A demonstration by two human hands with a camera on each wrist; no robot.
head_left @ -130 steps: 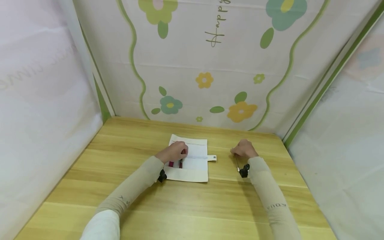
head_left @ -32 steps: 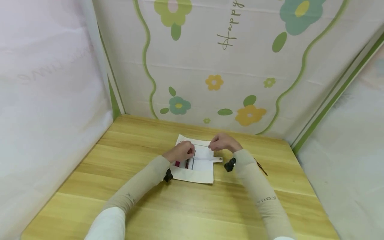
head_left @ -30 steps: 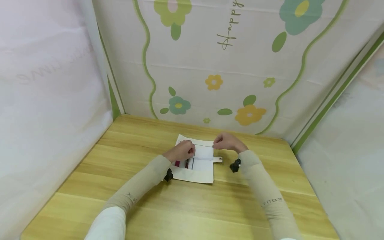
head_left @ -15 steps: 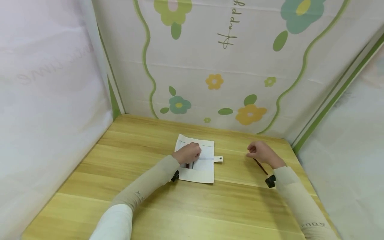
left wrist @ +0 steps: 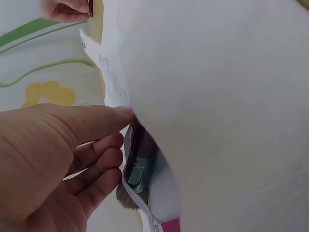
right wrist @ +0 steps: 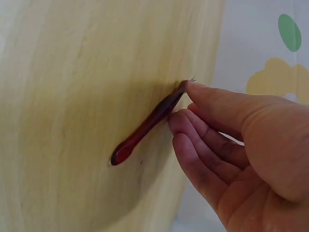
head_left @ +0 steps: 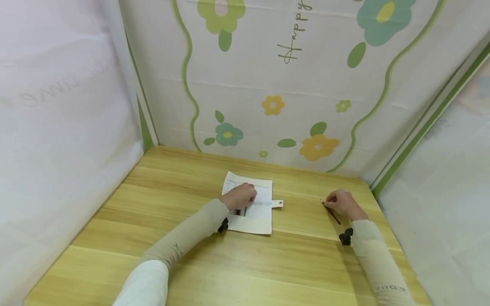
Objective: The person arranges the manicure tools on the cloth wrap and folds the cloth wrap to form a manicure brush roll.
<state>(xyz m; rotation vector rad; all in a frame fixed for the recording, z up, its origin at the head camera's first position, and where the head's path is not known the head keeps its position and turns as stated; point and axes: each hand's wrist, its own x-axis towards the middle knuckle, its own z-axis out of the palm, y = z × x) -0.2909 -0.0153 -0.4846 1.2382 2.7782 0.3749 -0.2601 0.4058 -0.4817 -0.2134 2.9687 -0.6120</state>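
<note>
The wooden table [head_left: 229,272] is smooth and pale yellow with long, straight grain; it should make a firm bed, and working low over it would suit anything thin enough to slip.

Toward the table's far side lies the case [head_left: 245,226], an oblong of cream cloth spread flat, whiter inside, with a plain, matte near flap. Light, steady pressure should serve best here, since soft cloth is likely to wrinkle if tugged.

The left hand [head_left: 241,194] is over the case's left part, fingers loosely bent, thumb tip at a cloth edge. Whether it pinches that edge or only touches it, I cannot tell.

The right hand [head_left: 343,203], well to the right of the case, has its thumb and fingertips closed on the narrow far end of the red stick [right wrist: 154,116]. Held at one end, the stick could swing or twist, so a firm, even pinch and slow turns seem wise. It is glossy and dark red, slender, fuller toward its rounded near end.

In the case, by the left hand's fingers, a brush [left wrist: 140,166] shows a dark, shiny shaft, a reflective collar and dense, grey-brown bristles [left wrist: 129,198], best left unpressed.

A cloth tab [head_left: 275,204] with a round snap juts from the case's right edge.
</note>
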